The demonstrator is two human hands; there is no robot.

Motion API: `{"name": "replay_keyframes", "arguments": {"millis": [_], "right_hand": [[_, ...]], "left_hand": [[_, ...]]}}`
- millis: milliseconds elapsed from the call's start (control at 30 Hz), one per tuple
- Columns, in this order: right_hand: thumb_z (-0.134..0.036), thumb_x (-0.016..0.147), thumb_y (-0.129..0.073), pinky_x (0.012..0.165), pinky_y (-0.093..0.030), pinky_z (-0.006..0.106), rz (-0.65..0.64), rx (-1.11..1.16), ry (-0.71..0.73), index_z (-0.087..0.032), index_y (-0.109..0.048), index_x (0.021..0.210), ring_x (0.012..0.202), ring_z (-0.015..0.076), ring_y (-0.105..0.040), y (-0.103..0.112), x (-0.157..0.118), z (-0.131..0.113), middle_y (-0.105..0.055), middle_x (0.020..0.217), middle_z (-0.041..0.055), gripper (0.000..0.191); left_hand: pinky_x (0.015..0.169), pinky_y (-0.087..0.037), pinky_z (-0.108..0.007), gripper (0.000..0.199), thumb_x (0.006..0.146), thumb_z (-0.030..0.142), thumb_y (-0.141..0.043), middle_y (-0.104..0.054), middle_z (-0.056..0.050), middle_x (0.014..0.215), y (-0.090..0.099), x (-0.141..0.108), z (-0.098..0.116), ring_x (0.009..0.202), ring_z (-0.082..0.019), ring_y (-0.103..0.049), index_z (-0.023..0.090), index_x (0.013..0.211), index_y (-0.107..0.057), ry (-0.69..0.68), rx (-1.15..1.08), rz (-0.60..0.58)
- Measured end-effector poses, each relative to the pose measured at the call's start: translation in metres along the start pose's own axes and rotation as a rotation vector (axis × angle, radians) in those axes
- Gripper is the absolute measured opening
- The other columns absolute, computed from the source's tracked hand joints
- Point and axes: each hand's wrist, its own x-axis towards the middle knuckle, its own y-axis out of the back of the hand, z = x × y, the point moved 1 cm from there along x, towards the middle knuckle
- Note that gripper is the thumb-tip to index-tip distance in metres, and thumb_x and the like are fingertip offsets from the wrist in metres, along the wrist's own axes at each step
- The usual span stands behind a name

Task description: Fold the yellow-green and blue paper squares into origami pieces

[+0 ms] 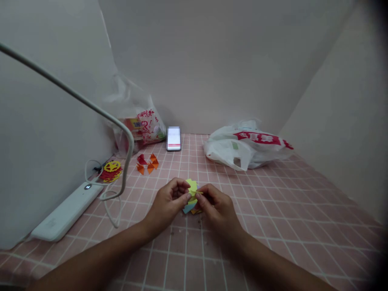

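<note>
A small, pale yellow piece of paper (193, 193) is held in front of the body, pinched between the fingertips of the left hand (168, 201) and the right hand (218, 206). A thin, pointed edge is turned toward the right hand, where it is gripped by thumb and finger. More pale yellow is seen just beyond the pinch, though whether it belongs to the same piece cannot be told. Below, a blue paper (189, 208) is seen slanted, with an orange-yellow paper (196, 211) just beside it, partly covered by the right hand.
</note>
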Motion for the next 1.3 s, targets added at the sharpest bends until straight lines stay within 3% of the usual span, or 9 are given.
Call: {"name": "replay_keyframes", "arguments": {"millis": [133,300,467,567,700,833,1067,1300], "right_hand": [[-0.033,0.094,-0.054,0.057,-0.053,0.026,-0.002,0.113,-0.047,-0.02,-0.057,0.083,0.06,0.0145,-0.061,0.0,0.001,0.002,-0.062,0.069,0.0001,0.018],[-0.033,0.091,-0.057,0.055,-0.05,0.025,0.013,0.08,-0.062,-0.019,-0.057,0.076,0.058,0.0135,-0.059,0.003,0.005,-0.002,-0.059,0.065,-0.0012,0.02],[-0.041,0.084,-0.062,0.051,-0.051,0.025,-0.003,0.314,-0.202,-0.019,-0.054,0.073,0.051,0.0123,-0.06,0.003,0.01,-0.006,-0.06,0.062,-0.0025,0.026],[-0.041,0.082,-0.064,0.045,-0.046,0.02,-0.024,0.42,-0.278,-0.018,-0.054,0.072,0.044,0.0099,-0.057,0.002,0.012,-0.003,-0.061,0.056,-0.003,0.027],[-0.042,0.08,-0.065,0.041,-0.043,0.019,-0.039,0.455,-0.322,-0.018,-0.052,0.069,0.039,0.0093,-0.054,0.0,0.013,0.001,-0.061,0.051,-0.0033,0.029],[-0.041,0.081,-0.064,0.042,-0.042,0.02,-0.092,0.466,-0.356,-0.018,-0.051,0.069,0.04,0.0096,-0.054,-0.001,0.012,-0.001,-0.062,0.052,-0.0024,0.028],[-0.042,0.081,-0.068,0.048,-0.048,0.023,-0.02,0.458,-0.244,-0.02,-0.05,0.087,0.045,0.01,-0.059,-0.001,0.011,0.0,-0.063,0.065,-0.0049,0.029],[-0.034,0.079,-0.071,0.05,-0.049,0.024,-0.051,0.383,-0.187,-0.02,-0.052,0.082,0.05,0.011,-0.061,-0.003,0.009,-0.005,-0.063,0.067,-0.0034,0.024]], "left_hand": [[0.062,-0.046,-0.025,0.023,0.079,0.031,-0.068,-0.061,0.0,0.075,0.001,0.001,0.002,0.066,-0.013,-0.058,0.015,0.095,-0.062,0.076,-0.07,-0.094],[0.061,-0.043,-0.024,0.023,0.088,0.034,-0.057,-0.061,0.0,0.072,0.004,0.0,0.007,0.064,-0.012,-0.054,0.014,0.094,-0.067,0.096,-0.022,-0.134],[0.069,-0.047,-0.027,0.021,0.079,0.027,-0.066,-0.064,-0.003,0.086,0.004,0.002,0.003,0.075,-0.015,-0.059,0.015,0.097,-0.067,0.083,-0.05,-0.143],[0.068,-0.047,-0.027,0.027,0.076,0.025,-0.069,-0.062,-0.002,0.083,0.004,0.003,-0.001,0.074,-0.014,-0.059,0.017,0.101,-0.065,0.06,-0.112,-0.162],[0.067,-0.047,-0.026,0.024,0.076,0.024,-0.071,-0.061,-0.001,0.08,0.003,0.003,-0.002,0.072,-0.013,-0.059,0.016,0.097,-0.063,0.05,-0.125,-0.15],[0.064,-0.047,-0.026,0.022,0.074,0.025,-0.072,-0.063,0.0,0.074,0.0,0.002,0.002,0.066,-0.012,-0.061,0.016,0.087,-0.058,0.125,-0.196,-0.188],[0.061,-0.048,-0.024,0.028,0.071,0.028,-0.076,-0.065,0.002,0.067,-0.001,0.001,0.001,0.059,-0.011,-0.062,0.015,0.087,-0.056,0.236,-0.301,-0.046],[0.06,-0.049,-0.025,0.029,0.071,0.03,-0.078,-0.064,0.002,0.065,0.001,0.0,0.001,0.058,-0.012,-0.062,0.015,0.085,-0.057,0.217,-0.262,-0.034]]}}
